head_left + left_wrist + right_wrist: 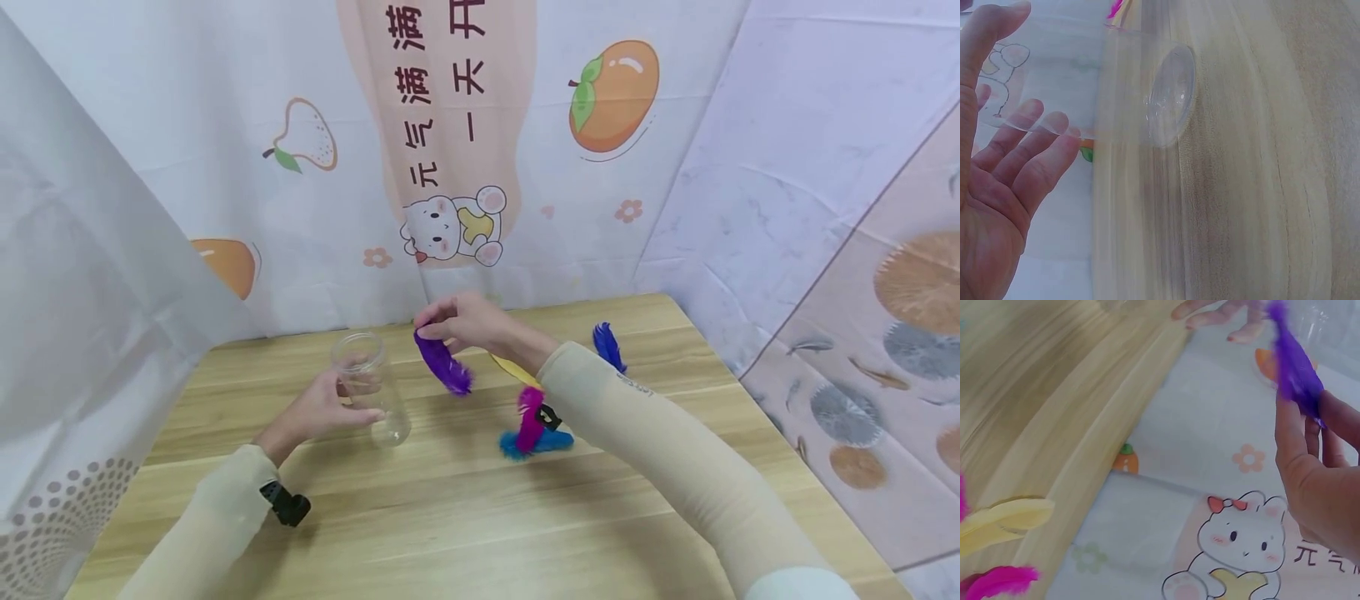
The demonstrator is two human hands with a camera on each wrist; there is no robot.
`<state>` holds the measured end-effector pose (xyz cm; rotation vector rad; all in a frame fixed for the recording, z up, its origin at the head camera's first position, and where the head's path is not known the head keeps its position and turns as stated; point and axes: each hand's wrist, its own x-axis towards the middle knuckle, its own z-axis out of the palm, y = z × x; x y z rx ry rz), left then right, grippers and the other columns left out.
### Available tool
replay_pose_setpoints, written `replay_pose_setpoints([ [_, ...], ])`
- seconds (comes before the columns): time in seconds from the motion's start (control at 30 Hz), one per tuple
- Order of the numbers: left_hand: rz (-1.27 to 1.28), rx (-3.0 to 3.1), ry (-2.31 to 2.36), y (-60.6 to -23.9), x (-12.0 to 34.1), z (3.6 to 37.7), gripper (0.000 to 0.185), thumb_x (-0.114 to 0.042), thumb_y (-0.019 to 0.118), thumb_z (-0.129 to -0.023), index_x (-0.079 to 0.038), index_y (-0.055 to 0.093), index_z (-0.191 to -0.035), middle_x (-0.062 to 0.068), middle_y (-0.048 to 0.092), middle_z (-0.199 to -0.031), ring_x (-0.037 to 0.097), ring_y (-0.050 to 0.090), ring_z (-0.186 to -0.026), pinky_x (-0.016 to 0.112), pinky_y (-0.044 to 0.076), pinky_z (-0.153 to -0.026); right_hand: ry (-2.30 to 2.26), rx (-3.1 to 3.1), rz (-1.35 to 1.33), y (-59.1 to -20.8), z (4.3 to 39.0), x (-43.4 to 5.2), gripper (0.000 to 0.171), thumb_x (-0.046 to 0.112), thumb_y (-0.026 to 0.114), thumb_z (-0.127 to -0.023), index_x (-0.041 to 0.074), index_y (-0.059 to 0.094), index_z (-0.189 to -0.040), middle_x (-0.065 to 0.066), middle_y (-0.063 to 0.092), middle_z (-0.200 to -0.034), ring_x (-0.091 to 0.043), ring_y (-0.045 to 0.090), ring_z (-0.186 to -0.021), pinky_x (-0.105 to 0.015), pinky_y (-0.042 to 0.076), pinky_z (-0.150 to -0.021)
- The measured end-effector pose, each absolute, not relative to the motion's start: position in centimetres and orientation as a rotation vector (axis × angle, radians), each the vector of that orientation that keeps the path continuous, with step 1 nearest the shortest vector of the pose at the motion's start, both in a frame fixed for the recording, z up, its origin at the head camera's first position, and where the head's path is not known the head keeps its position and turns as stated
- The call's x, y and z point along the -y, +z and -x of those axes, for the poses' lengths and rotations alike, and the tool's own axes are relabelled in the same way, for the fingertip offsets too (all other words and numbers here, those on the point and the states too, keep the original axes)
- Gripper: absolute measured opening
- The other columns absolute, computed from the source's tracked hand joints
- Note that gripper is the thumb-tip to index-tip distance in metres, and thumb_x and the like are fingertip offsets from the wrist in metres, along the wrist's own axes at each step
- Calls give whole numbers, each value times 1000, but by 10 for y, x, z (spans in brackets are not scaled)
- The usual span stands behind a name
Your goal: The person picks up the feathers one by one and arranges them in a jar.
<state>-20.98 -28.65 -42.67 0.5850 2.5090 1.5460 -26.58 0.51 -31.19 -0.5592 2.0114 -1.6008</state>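
My left hand (pixel 322 410) grips a clear plastic jar (pixel 393 423) that stands upright on the table. Thumb and fingers wrap partway round the jar's wall, and its open mouth faces up. Between thumb and fingers, my right hand (pixel 474 323) pinches a purple feather (pixel 444 363) by one end. It hangs above the tabletop, to the right of the jar. In the right wrist view the purple feather (pixel 1297 372) sticks out past the fingertips.
Right of the jar, a magenta feather (pixel 530 421) lies across a turquoise feather (pixel 553 441). A yellow feather (pixel 517 371) is partly covered by the right forearm. A blue feather (pixel 608 346) lies at the back right. The right wrist view shows a magenta feather (pixel 1002 582) beside the yellow one. Printed curtains hang behind.
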Motion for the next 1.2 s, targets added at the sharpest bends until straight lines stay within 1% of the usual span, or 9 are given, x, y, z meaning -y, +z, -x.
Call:
replay_pose_setpoints([
  [0.1,-576,-2509,1560,-426,286,210,93,-12,90,-78,-6,34,-152,27,60,-134,46,60,-120,36,59,-84,-1631,-1999,583,-306,262,0,18,4,70,-96,-1,73,-113,-11,72,-103,-19,68,-91,-38,60,-79],
  [0.33,-579,-2518,1551,-426,285,209,93,-14,89,-79,-3,33,-152,34,59,-130,49,59,-118,37,59,-82,-1663,-1983,616,-294,254,8,22,4,70,-96,-3,71,-116,-11,72,-104,-18,68,-89,-37,60,-79],
  [0.6,-553,-2517,1544,-426,284,207,92,-14,89,-79,-7,34,-153,25,61,-133,42,61,-119,37,59,-84,-1704,-1952,675,-282,252,20,23,5,69,-96,-3,69,-118,-11,72,-106,-19,69,-91,-35,60,-81],
  [0.77,-558,-2523,1545,-426,284,208,93,-15,89,-79,-1,32,-152,23,61,-134,46,61,-118,38,59,-85,-1817,-1922,681,-272,253,28,23,3,69,-96,-3,70,-119,-11,72,-109,-19,70,-98,-32,59,-84],
  [0.87,-546,-2522,1548,-426,284,208,94,-16,90,-79,0,32,-152,24,62,-132,48,60,-118,42,58,-87,-1915,-1874,653,-269,253,32,23,2,69,-95,-4,70,-118,-11,72,-110,-21,71,-99,-33,58,-86],
  [0.93,-535,-2524,1537,-427,284,207,94,-17,90,-78,0,33,-151,23,63,-132,46,61,-118,45,57,-88,-1970,-1849,640,-267,252,34,23,1,70,-95,-5,70,-117,-10,72,-111,-23,72,-98,-33,58,-86],
  [1.03,-547,-2538,1512,-428,285,206,94,-19,90,-79,-1,33,-152,21,63,-133,43,62,-118,48,57,-89,-2061,-1795,620,-266,251,37,22,0,71,-94,-6,71,-116,-9,72,-117,-24,72,-100,-33,58,-86],
  [1.13,-564,-2547,1501,-428,286,207,94,-19,89,-79,-3,33,-153,19,63,-133,40,63,-118,47,57,-89,-2131,-1764,627,-264,251,39,22,-1,70,-94,-6,70,-116,-9,68,-128,-23,71,-104,-32,58,-86],
  [1.2,-582,-2544,1504,-427,285,208,94,-19,89,-80,-6,33,-154,20,62,-134,40,62,-118,45,58,-88,-2177,-1742,639,-262,251,40,22,-2,69,-94,-7,70,-116,-10,67,-131,-23,71,-104,-32,58,-87],
])
